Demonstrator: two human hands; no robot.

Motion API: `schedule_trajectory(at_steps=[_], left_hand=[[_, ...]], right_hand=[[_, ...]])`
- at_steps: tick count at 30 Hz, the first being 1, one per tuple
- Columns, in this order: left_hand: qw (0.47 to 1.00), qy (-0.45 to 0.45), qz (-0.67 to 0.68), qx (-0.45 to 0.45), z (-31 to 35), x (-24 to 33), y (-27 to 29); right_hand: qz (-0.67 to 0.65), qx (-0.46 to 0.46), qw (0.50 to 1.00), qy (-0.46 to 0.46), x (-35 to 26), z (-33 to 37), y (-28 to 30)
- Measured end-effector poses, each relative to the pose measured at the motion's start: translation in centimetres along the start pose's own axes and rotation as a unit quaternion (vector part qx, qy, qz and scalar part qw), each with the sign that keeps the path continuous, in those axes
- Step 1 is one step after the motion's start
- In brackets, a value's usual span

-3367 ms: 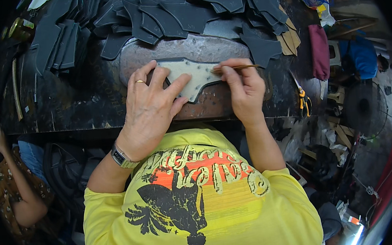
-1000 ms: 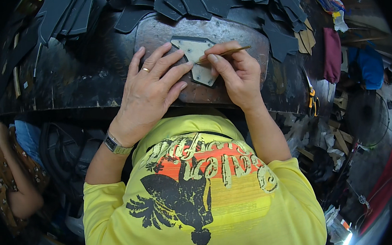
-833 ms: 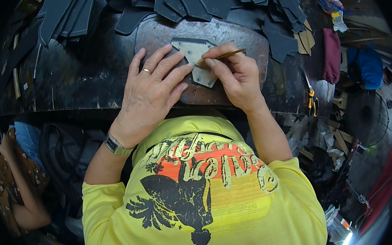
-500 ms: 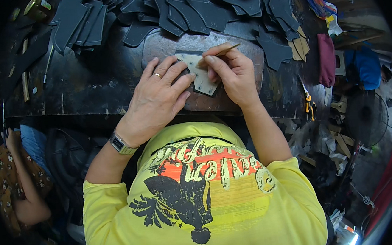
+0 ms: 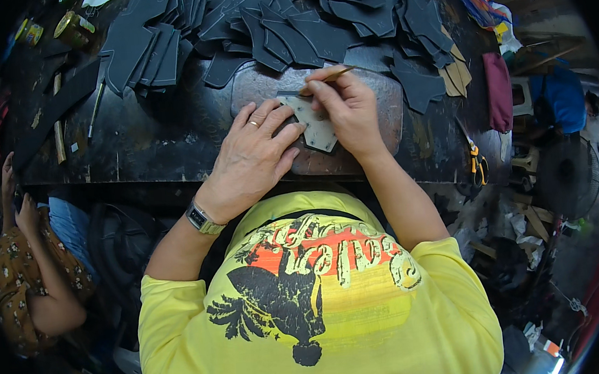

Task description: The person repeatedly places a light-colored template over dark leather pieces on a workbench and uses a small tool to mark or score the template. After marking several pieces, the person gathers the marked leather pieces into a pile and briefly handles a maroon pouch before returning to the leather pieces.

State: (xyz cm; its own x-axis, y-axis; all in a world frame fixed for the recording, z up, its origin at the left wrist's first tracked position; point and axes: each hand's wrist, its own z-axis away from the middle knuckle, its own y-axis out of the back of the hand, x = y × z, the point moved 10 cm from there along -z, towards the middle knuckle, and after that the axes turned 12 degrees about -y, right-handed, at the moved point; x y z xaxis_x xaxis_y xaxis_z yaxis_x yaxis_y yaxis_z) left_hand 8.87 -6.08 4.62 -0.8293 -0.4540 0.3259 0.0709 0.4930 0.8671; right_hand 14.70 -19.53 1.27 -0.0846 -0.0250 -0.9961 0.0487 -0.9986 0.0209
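A pale, angular flat template [image 5: 317, 131] with small dark dots lies on a black sheet piece [image 5: 288, 93], whose dark edge shows around it. Both rest on a rounded brown board [image 5: 387, 120]. My left hand [image 5: 248, 145], wearing a ring and a wristwatch, lies over the template's left side with fingers stretched out, pressing it. My right hand [image 5: 346, 109] pinches a thin brownish pointed stick-like tool [image 5: 338, 74], its lower end at the template's upper edge. I cannot make out the tool's exact kind.
Many cut black pieces [image 5: 295, 43] with pale outlines are heaped along the far side. Orange-handled scissors [image 5: 478, 162] lie at the right edge. A thin rod [image 5: 96, 108] and a wooden stick [image 5: 60, 125] are left. Another person [image 5: 47, 291] is at lower left.
The tool's lower end has moved from over the template to its upper edge, with my right hand shifting slightly up and left. My left hand stays on the template. The whole view has shifted slightly.
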Motion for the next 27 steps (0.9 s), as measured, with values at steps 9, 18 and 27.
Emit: schedule_trajectory(at_steps=[9,18,27], left_hand=[[1.0,-0.001,-0.005,-0.017,0.1,-0.2,-0.2],[0.999,0.022,0.026,-0.023,0.1,-0.6,-0.1],[0.992,0.067,0.092,0.054,1.3,-1.2,-0.2]], right_hand=[[0.209,0.043,0.961,0.173,-2.3,1.1,-2.2],[-0.086,-0.005,0.996,0.009,-1.2,-0.7,3.5],[0.387,0.024,0.921,0.044,-1.4,3.9,4.9]])
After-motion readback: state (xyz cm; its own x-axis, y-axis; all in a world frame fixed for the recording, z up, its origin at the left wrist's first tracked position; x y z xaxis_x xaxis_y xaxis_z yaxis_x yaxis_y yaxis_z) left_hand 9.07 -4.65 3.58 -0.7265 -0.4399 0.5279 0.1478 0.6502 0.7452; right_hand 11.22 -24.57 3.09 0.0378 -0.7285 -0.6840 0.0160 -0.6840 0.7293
